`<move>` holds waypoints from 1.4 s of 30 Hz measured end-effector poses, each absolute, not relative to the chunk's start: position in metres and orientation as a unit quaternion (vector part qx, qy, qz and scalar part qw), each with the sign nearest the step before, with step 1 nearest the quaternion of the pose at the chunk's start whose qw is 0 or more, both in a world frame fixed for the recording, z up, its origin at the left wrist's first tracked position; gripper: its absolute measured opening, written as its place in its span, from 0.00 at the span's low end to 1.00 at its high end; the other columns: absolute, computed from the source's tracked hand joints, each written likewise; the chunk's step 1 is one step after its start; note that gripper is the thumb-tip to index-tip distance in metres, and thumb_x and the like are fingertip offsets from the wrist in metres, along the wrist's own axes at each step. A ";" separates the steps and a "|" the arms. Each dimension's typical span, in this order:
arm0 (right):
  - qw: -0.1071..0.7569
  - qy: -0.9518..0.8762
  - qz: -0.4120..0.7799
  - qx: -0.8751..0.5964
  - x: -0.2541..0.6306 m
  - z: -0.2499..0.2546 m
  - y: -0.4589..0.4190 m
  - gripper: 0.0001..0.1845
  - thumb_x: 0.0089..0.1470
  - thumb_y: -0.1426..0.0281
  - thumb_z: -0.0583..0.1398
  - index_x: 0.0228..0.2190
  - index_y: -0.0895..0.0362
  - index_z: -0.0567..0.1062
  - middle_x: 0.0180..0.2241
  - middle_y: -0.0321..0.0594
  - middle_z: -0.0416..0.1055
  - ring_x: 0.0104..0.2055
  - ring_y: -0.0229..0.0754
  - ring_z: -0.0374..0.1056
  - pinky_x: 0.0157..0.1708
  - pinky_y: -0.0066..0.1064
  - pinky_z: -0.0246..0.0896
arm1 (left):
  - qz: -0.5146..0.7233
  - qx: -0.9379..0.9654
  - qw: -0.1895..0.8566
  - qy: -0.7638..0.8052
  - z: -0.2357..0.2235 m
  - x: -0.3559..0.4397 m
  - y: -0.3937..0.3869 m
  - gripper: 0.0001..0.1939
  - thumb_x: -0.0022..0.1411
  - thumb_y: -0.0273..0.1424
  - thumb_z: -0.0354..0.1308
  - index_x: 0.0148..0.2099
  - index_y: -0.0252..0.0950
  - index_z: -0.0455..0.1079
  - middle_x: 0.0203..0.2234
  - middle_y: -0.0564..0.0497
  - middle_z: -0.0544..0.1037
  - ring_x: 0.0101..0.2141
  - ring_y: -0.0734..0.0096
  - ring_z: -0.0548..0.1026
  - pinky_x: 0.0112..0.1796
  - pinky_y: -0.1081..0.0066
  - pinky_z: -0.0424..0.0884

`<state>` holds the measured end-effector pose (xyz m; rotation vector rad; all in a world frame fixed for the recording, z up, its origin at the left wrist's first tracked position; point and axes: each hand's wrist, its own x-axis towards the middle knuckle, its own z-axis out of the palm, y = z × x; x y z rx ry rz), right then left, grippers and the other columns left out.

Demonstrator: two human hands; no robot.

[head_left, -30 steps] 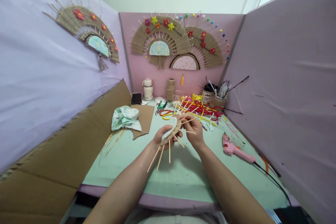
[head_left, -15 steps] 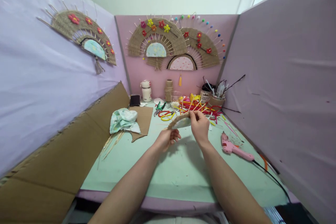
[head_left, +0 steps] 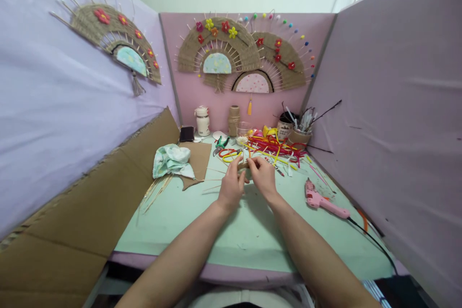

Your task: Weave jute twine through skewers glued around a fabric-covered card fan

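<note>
Above the mid-table, a small half-round cardboard fan base (head_left: 243,165) is held between my two hands, mostly hidden by fingers. Thin wooden sticks (head_left: 213,180) stick out from it to the left, and others point away from me. My left hand (head_left: 231,186) is closed around its left side, thumb and fingers on the piece. With bent fingertips, my right hand (head_left: 263,176) pinches its upper right edge. Just beyond the hands lie orange-and-yellow scissors (head_left: 228,156) and green-handled pruners (head_left: 221,144).
A pink glue gun (head_left: 323,200) with a black cord lies right. Left are a green patterned cloth (head_left: 172,160), a cardboard sheet (head_left: 199,161) and loose sticks (head_left: 159,191). Red and yellow pipe cleaners (head_left: 276,147), twine (head_left: 234,120) and a white bottle (head_left: 202,121) stand behind. Finished fans (head_left: 220,41) hang on the panels.
The fan base has been turned and tilted, so its pale cloth face hardly shows. My left hand has risen to grip its side; my right hand has shifted left, closer to it.
</note>
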<state>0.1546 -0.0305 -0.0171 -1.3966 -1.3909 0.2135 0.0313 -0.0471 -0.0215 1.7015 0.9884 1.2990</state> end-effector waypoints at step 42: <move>0.369 -0.726 -0.054 -0.578 0.134 -0.029 -0.040 0.13 0.60 0.65 0.52 0.28 0.55 0.72 0.30 0.40 0.70 0.29 0.39 0.64 0.26 0.28 0.49 | 0.404 0.700 0.196 0.555 -0.019 0.016 -0.028 0.25 0.63 0.31 0.47 0.62 0.41 0.53 0.40 0.42 0.75 0.41 0.57 0.73 0.43 0.65 0.62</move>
